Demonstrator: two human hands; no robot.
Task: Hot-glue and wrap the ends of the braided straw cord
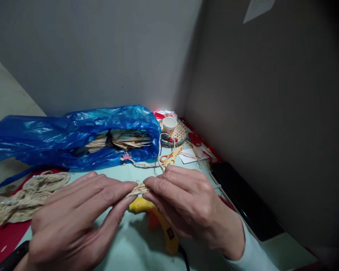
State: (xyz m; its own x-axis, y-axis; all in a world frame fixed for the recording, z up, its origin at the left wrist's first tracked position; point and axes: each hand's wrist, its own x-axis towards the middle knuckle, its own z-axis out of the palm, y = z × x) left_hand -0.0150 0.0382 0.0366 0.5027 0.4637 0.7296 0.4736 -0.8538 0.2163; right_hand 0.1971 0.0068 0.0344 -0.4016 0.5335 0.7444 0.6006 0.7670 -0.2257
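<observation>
Between my two hands is a small piece of coiled straw cord [139, 189], pale and rope-like. My left hand [81, 214] pinches its left end between thumb and fingers. The right end is pinched by my right hand [183, 199], whose fingers cover part of it. A loose length of the twisted cord [159, 150] rises behind my right hand and curves toward a blue bag. Below the hands lies a yellow hot glue gun [165, 226] with an orange trigger and a black cable; neither hand grips it.
A blue plastic bag [53, 139] holds dried straw leaves [130, 139]. Scissors [172, 156] lie near a woven tray [180, 131] bearing a white cup [169, 124]. Coiled cord pieces [25, 199] sit at left on red cloth. A black flat device [243, 203] lies by the right wall.
</observation>
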